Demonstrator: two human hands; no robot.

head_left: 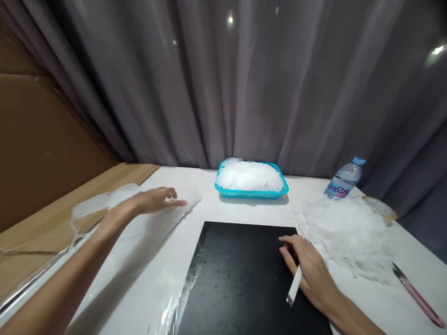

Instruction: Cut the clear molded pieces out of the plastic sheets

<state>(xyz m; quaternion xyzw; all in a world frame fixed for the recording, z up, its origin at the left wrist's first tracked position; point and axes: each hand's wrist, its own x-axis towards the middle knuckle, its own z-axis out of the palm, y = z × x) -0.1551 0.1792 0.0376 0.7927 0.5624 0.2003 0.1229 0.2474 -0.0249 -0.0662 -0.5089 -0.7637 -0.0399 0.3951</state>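
Observation:
My left hand [153, 201] reaches out over a stack of clear plastic sheets [139, 232] on the left of the white table, its fingers stretched flat on the top sheet. My right hand [307, 267] rests on the right edge of a black mat [240, 274], its fingers curled round a thin white strip [294, 286] that pokes out beneath the palm.
A turquoise basket [252, 190] heaped with white pieces stands at the back middle. A loose pile of clear plastic scraps [349, 232] lies right, with a water bottle [344, 181] and a tape roll [382, 207] behind it. Pink-handled scissors [417, 298] lie far right. Grey curtain behind.

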